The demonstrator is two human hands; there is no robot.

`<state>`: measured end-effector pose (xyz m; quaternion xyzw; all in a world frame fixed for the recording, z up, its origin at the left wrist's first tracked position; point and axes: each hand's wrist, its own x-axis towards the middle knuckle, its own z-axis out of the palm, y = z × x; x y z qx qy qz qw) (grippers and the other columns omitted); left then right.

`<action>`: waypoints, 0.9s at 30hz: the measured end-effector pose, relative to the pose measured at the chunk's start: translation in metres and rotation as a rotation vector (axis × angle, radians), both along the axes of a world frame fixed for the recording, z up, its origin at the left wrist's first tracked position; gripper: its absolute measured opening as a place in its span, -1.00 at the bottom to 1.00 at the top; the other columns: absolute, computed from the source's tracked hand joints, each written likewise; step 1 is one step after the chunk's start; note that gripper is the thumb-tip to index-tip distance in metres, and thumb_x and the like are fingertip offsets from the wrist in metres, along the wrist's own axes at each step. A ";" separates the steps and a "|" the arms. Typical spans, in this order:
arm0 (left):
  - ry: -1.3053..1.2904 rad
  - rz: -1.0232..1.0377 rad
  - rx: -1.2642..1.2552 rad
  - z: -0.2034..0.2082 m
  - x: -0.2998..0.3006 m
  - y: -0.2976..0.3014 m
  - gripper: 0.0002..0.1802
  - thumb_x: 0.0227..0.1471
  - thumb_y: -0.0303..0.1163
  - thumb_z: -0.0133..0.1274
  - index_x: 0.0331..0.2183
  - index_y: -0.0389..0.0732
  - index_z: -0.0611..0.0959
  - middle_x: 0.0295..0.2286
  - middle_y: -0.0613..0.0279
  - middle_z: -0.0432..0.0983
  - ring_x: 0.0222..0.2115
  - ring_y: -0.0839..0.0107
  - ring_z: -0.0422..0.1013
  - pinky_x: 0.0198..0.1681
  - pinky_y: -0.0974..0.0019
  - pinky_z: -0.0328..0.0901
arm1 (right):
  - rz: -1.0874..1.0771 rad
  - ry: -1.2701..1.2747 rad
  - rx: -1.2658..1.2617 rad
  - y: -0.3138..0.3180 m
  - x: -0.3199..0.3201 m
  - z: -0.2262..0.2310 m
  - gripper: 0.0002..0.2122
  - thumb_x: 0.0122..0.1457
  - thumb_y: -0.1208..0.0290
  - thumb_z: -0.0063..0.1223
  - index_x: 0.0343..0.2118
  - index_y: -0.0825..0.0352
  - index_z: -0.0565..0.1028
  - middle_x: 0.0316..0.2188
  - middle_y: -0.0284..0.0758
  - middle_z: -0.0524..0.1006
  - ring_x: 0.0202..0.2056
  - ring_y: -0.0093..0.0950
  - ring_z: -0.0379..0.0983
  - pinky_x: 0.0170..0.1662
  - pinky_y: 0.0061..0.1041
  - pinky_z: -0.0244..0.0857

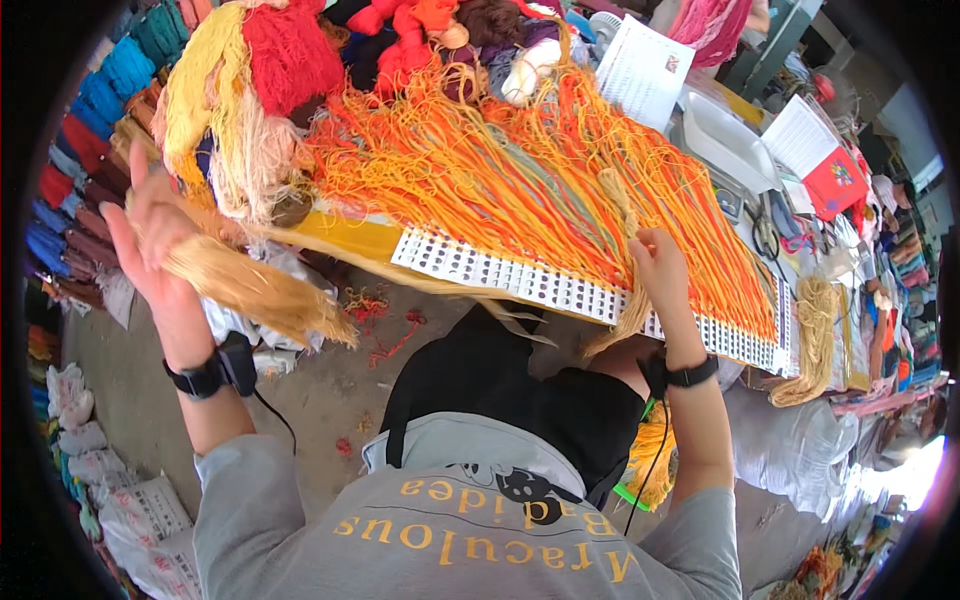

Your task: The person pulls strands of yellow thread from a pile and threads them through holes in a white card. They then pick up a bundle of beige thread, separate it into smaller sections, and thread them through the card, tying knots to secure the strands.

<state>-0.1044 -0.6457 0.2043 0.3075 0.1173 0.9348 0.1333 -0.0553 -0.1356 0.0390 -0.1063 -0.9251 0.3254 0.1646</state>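
Note:
My left hand (155,225), slightly blurred, is raised at the left with a loose bundle of tan yarn (260,290) hooked in it; some of its fingers stick out. Pale strands trail from near that hand along the table's front edge. Fingers bent, my right hand (662,265) pinches a twisted tan yarn hank (628,300) that lies over the orange strands and hangs past the edge. Long orange and yellow yarn strands (460,170) cover the table, their near ends at a white card strip with rows of holes (500,272).
Yellow, cream and red skeins (290,60) are heaped at the back left. Another tan hank (812,335) hangs over the right edge. Scissors (765,238), a white tray (728,140) and papers (645,70) lie at the right. Red yarn scraps (367,305) are on the floor.

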 end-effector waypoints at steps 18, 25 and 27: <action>-0.085 -0.071 -1.070 -0.105 0.059 0.182 -0.74 0.06 -0.28 -0.09 -0.34 -0.29 0.53 -0.57 0.37 0.40 -0.75 0.75 0.09 -0.73 0.62 0.02 | 0.217 0.315 -0.057 -0.101 0.059 0.048 -0.91 -0.07 0.53 0.08 -0.47 0.33 0.42 -0.56 -0.23 0.43 -0.52 -0.29 0.41 -0.46 -0.42 0.28; -0.104 0.000 -1.242 -0.098 0.071 0.205 -0.78 0.05 -0.33 -0.06 -0.28 -0.25 0.50 -0.58 0.40 0.39 -0.74 0.73 0.08 -0.68 0.64 0.02 | 0.671 0.209 -0.242 -0.114 0.078 0.054 -0.88 -0.07 0.56 0.08 -0.42 0.37 0.43 -0.51 -0.27 0.44 -0.50 -0.36 0.39 -0.43 -0.52 0.29; -0.161 -0.117 -1.147 -0.107 0.064 0.195 -0.76 0.05 -0.31 -0.05 -0.26 -0.24 0.51 -0.66 0.47 0.29 -0.74 0.75 0.06 -0.69 0.64 -0.02 | 0.483 0.041 -0.327 -0.096 0.075 0.054 -0.91 0.01 0.52 0.03 -0.40 0.40 0.44 -0.52 -0.25 0.44 -0.47 -0.43 0.40 -0.40 -0.57 0.28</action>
